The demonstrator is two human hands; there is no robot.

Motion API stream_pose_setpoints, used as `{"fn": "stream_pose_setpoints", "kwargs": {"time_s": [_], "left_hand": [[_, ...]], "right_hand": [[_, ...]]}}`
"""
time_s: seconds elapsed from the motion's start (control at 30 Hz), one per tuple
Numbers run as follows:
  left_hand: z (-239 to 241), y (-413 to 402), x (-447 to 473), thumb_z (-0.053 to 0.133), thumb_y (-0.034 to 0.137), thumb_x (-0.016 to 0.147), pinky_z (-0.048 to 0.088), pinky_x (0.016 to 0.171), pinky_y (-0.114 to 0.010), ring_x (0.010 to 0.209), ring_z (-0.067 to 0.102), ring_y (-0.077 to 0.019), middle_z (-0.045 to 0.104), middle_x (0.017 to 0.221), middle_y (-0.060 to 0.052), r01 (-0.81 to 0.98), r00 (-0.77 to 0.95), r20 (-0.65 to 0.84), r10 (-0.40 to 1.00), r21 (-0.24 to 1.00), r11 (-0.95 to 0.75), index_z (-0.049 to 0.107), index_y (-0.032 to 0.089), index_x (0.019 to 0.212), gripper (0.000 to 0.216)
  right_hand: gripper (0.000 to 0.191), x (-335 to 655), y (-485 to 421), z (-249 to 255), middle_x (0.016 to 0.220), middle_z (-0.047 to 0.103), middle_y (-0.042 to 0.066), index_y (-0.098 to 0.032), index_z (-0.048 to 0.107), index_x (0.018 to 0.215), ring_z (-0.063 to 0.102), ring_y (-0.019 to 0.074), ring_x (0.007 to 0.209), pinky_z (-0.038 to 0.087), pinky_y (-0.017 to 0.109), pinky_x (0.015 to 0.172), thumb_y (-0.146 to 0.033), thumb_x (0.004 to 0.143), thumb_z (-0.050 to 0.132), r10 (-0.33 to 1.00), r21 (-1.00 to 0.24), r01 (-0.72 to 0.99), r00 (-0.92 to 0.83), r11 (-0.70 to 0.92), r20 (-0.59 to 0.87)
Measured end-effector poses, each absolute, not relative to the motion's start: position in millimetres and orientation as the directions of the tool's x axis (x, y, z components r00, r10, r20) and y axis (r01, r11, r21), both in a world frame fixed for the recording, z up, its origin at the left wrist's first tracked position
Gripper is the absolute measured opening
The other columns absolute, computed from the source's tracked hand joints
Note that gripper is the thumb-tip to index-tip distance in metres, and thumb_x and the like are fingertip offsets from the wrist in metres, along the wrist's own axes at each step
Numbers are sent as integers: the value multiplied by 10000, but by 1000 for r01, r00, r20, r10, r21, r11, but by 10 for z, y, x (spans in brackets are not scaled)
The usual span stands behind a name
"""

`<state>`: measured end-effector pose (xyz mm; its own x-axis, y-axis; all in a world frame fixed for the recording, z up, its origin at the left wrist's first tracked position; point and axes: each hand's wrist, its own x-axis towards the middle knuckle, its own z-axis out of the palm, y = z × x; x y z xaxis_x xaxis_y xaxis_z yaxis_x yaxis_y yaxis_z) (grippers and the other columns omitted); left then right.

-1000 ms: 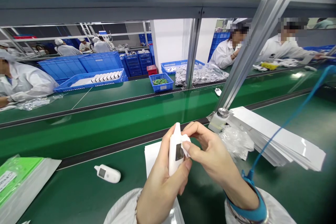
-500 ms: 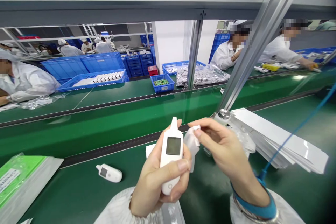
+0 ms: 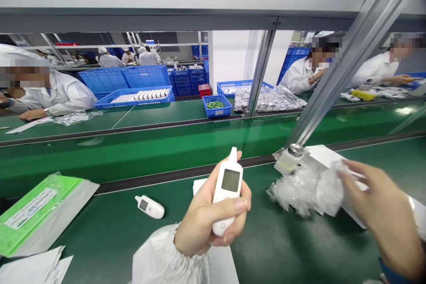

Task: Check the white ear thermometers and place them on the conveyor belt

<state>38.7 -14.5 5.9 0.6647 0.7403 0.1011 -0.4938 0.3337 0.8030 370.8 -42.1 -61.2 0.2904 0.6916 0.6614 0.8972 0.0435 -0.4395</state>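
My left hand [image 3: 213, 213] is wrapped round a white ear thermometer [image 3: 228, 193], its probe tip pointing up and its grey screen facing me. The thumb lies across its front below the screen. To the right, my right hand [image 3: 382, 213], smeared by motion, pinches a thin translucent plastic bag [image 3: 333, 186] between thumb and fingers. The bag overlaps a heap of crumpled clear plastic [image 3: 296, 191] on the bench. A second white thermometer [image 3: 150, 207] lies on the green bench to the left, screen up.
A green package in plastic [image 3: 36, 208] and loose papers [image 3: 33, 266] lie at left. A bottle with a metal lid [image 3: 295, 151] stands by the slanted metal post [image 3: 349, 62]. Across the divider are blue trays [image 3: 217, 111] and co-workers in white.
My right hand has moved away from the thermometer to the right, carrying the bag to the plastic heap. My left hand still holds the thermometer. The view has shifted slightly left.
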Motion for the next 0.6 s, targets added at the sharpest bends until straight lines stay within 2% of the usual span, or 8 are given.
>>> {"fn": "stream_pose_setpoints", "kwargs": {"time_s": [0.07, 0.1, 0.2, 0.27, 0.33, 0.43, 0.5, 0.6], "left_hand": [[15, -156, 355, 620, 149, 845, 228, 283, -126, 357, 390, -17, 572, 830, 19, -479, 637, 72, 767, 817, 321, 165, 348, 1490, 814], [-14, -165, 330, 620, 148, 844, 232, 282, -130, 354, 386, -16, 579, 844, 17, -467, 608, 48, 792, 829, 308, 176, 339, 1480, 799], [-130, -202, 214, 622, 167, 854, 280, 296, -155, 361, 405, -24, 602, 871, 2, -380, 452, -61, 890, 889, 254, 297, 261, 1396, 639], [-232, -235, 116, 631, 182, 857, 368, 357, -179, 412, 464, -41, 611, 874, -6, -288, 311, -144, 940, 928, 237, 400, 199, 1274, 476], [-352, -270, 22, 650, 183, 848, 466, 481, -208, 539, 562, -79, 618, 885, -14, -223, 174, -200, 964, 946, 237, 461, 168, 1157, 363], [-543, -314, -63, 678, 199, 829, 541, 732, -288, 852, 654, -175, 634, 932, -31, -215, 44, -233, 972, 948, 237, 499, 162, 1094, 322], [-656, -333, -72, 694, 219, 815, 516, 881, -348, 1004, 645, -226, 648, 958, -45, -234, 10, -245, 970, 942, 240, 536, 157, 1048, 289], [-780, -355, -29, 731, 217, 769, 446, 991, -397, 1085, 631, -269, 669, 958, -54, -275, 3, -259, 966, 928, 250, 588, 151, 932, 227]], "right_hand": [[241, 3596, -417, -609, 1089, 660, 144, -258, 636, 1067, 617, 391, 1020, 467, 483, 749, -407, 913, 525, 685, -370, 925, 323, -83, 653], [238, 3501, -430, -587, 1094, 667, 143, -250, 642, 1058, 613, 386, 1045, 472, 481, 777, -400, 918, 522, 671, -370, 924, 333, -93, 663], [214, 3137, -489, -500, 1011, 695, 95, -225, 663, 998, 653, 303, 978, 500, 431, 826, -378, 921, 535, 658, -468, 876, 284, 118, 698], [162, 2880, -510, -487, 968, 704, 62, -228, 667, 957, 668, 245, 922, 515, 394, 836, -337, 922, 552, 739, -543, 786, 173, 295, 651], [114, 2632, -502, -546, 949, 708, 54, -237, 666, 926, 672, 223, 899, 528, 373, 823, -290, 922, 566, 839, -629, 659, -6, 412, 544], [76, 2298, -452, -742, 959, 702, 53, -237, 661, 915, 671, 214, 902, 540, 350, 798, -242, 912, 585, 907, -753, 506, -250, 420, 338], [67, 2107, -418, -883, 983, 692, 47, -231, 655, 927, 662, 205, 926, 539, 339, 803, -205, 895, 602, 908, -790, 470, -330, 395, 258], [131, 1878, -415, -1037, 990, 684, 34, -234, 663, 945, 645, 205, 941, 534, 347, 809, -148, 849, 646, 893, -772, 496, -402, 397, 201]]}}
